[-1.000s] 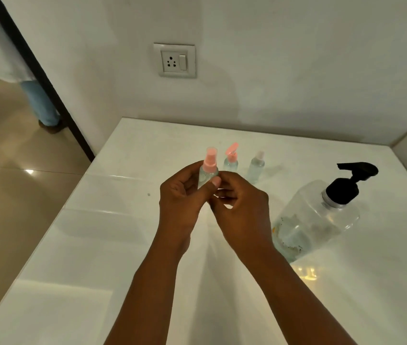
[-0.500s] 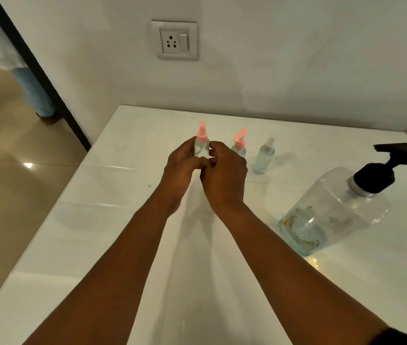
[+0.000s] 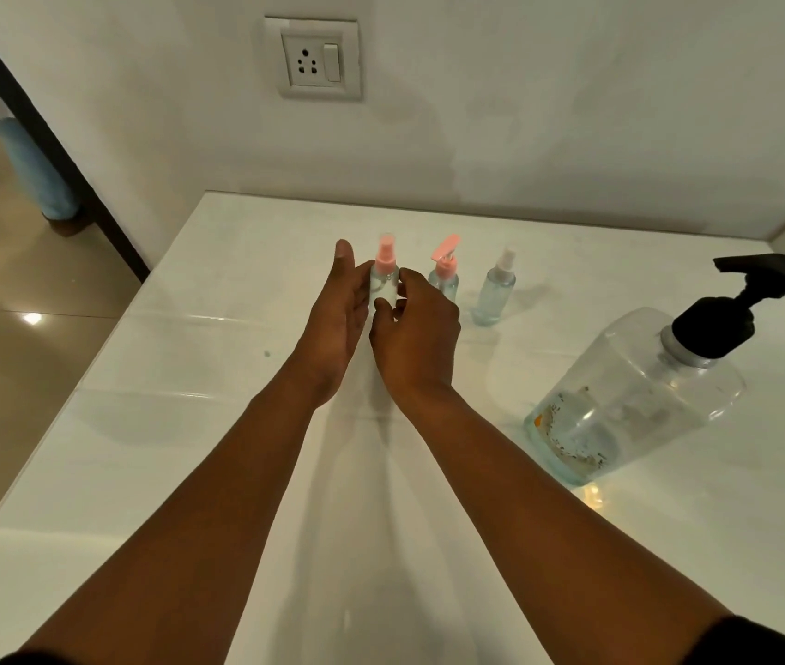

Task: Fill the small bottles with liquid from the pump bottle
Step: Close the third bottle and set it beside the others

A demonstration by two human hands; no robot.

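Setting down the pink-cap spray bottle (image 3: pixel 385 279) is what's happening now: 1 s ago both hands held it lifted up close w/ fingers working at its neck/cap, 0.5 s ago it was lower and farther out, and now it sits (or nearly sits, base hidden behind fingers, can't tell contact) at the left end of the row on the white counter (image 3: pixel 189 424). L hand (image 3: pixel 337 313) has gone from wrapped around the bottle to fingers straight, palm just brushing its left side, basically letting go. R hand (image 3: pixel 417 328) has thumb + fingertips curled on the bottle's lower right side, pinching lightly. Hands close together, bottle between them. Just right of R hand: 2nd bottle w/ pink flip cap (image 3: pixel 444 276), then white-cap bottle (image 3: pixel 496 292) a bit farther right. Pump bottle (image 3: pixel 640 395) well right of R hand, black pump head on, looks mostly empty, some residue at bottom. Meaning for task, judged: this bottle reads as capped and done w/, being parked back in line; all 3 small ones look to have clear liquid but level hard to tell. Likely next = release, then grab another bottle or finish.
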